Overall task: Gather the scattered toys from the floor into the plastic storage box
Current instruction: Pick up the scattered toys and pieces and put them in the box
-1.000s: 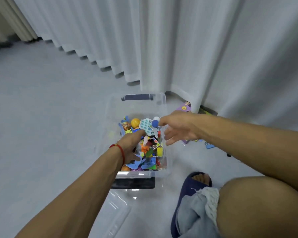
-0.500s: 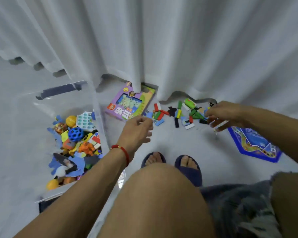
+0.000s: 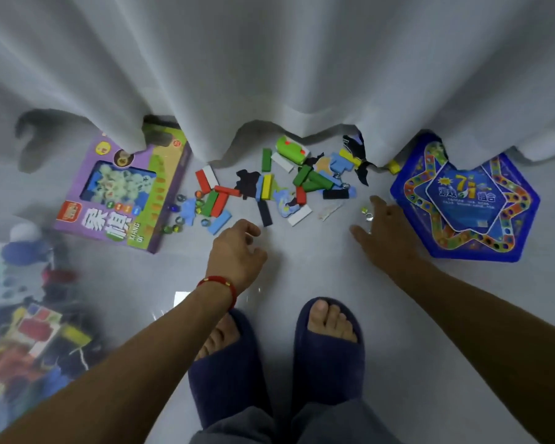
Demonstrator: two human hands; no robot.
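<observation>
hands hover over scattered blocks [image 3: 269,187]: left hand [image 3: 236,251] loosely curled, empty grip; right hand [image 3: 386,233] spread wide

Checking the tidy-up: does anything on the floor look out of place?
Yes. Colored blocks and marbles lie scattered by the curtain, whose hem covers part of the purple game box and blue game board.

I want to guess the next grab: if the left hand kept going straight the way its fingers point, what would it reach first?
Probably the dark block lying just beyond the left hand; height above the floor is unclear.
</observation>
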